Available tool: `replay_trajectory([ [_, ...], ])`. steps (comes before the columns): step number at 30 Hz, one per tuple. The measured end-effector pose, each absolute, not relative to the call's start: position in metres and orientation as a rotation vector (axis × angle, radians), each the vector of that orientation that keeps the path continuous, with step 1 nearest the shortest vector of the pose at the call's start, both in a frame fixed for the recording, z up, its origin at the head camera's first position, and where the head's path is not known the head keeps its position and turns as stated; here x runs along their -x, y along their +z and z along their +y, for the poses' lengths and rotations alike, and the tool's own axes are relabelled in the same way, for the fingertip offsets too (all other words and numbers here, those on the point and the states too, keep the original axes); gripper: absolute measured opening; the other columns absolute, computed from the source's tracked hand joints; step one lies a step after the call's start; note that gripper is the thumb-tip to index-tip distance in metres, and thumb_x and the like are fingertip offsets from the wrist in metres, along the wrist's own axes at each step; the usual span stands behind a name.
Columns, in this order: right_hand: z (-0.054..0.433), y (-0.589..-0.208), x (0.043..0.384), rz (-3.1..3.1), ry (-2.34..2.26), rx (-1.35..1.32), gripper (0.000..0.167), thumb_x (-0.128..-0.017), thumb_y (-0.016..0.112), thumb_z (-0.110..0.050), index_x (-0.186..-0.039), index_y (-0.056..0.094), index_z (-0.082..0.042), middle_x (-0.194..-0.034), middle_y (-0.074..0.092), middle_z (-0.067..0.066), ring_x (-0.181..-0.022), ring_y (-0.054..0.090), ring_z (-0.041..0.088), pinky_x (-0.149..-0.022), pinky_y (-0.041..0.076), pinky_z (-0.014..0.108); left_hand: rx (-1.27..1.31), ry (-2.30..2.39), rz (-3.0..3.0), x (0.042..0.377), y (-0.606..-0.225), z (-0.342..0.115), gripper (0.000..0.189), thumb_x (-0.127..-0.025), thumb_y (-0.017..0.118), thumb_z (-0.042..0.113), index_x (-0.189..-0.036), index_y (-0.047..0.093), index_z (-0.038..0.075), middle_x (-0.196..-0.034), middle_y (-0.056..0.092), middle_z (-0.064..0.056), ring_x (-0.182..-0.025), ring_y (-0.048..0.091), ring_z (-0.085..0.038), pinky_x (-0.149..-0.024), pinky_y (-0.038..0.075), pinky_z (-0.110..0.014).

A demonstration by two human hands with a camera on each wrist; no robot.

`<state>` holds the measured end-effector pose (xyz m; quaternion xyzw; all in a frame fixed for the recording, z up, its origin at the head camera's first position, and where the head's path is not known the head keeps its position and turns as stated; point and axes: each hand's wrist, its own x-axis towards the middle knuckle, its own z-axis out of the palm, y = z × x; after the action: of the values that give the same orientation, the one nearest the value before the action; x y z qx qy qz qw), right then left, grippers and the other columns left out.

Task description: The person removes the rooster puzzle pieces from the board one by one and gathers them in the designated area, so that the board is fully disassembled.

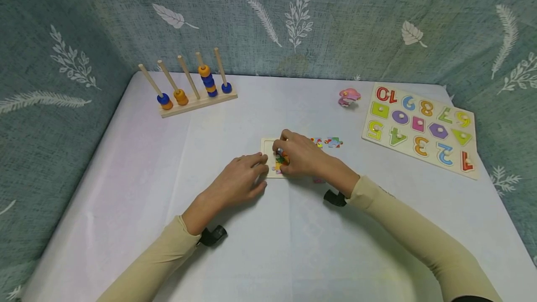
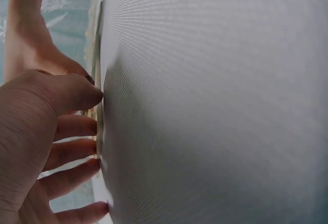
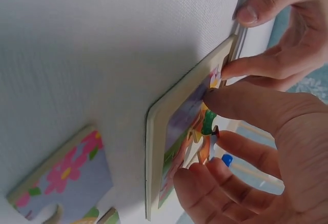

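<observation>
A shallow wooden jigsaw board (image 1: 268,143) with a pale rim lies flat on the table, pictured pieces inside it. My right hand (image 1: 304,156) reaches over it from the right. Between its thumb and index finger it pinches a green and orange puzzle piece (image 3: 207,121), tilted above the board in the right wrist view. My left hand (image 1: 240,178) rests at the board's left edge, fingers loosely spread, fingertips touching the rim and tabletop. Much of the board is hidden under my right hand.
Loose puzzle pieces (image 1: 334,142) lie right of the board, one with pink flowers (image 3: 77,170). A bead-stacking peg rack (image 1: 201,102) stands at the back left. A pink toy figure (image 1: 349,97) and a number-and-shape board (image 1: 419,129) lie toward the right. Patterned cloth hangs behind.
</observation>
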<state>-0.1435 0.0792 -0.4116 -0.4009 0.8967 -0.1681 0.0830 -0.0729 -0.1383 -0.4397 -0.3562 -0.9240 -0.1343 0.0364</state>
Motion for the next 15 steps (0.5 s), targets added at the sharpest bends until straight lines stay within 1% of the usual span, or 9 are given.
replay_trajectory([
  [4,0.079,-0.4117,0.1422,2.707,-0.495,1.221,0.034,-0.077,0.084,-0.018,-0.105,0.067,-0.01,-0.1,0.053,0.006,-0.077,0.05,0.019,-0.066,0.044,0.031,1.094,-0.413,-2.829,0.0733,-0.4401,-0.1384,0.028,-0.091,0.071,0.025,-0.111,0.071,0.006,-0.13,0.061,-0.013,-0.124,0.057,-0.032,-0.095,0.049,-0.05],
  [10,0.0804,-0.4106,0.1403,2.737,-0.48,1.255,0.034,-0.077,0.084,-0.015,-0.106,0.068,-0.008,-0.1,0.054,0.008,-0.077,0.051,0.02,-0.066,0.045,0.031,1.103,-0.422,-2.834,0.0742,-0.4396,-0.1377,0.027,-0.091,0.071,0.024,-0.111,0.071,0.006,-0.131,0.061,-0.013,-0.128,0.054,-0.031,-0.096,0.049,-0.05],
  [15,0.0817,-0.4098,0.1396,2.73,-0.472,1.274,0.034,-0.077,0.082,-0.008,-0.108,0.068,-0.008,-0.102,0.055,0.008,-0.078,0.051,0.021,-0.067,0.046,0.031,1.103,-0.419,-2.83,0.0739,-0.4396,-0.1377,0.027,-0.091,0.071,0.024,-0.111,0.071,0.006,-0.13,0.061,-0.012,-0.124,0.057,-0.031,-0.095,0.049,-0.05],
])
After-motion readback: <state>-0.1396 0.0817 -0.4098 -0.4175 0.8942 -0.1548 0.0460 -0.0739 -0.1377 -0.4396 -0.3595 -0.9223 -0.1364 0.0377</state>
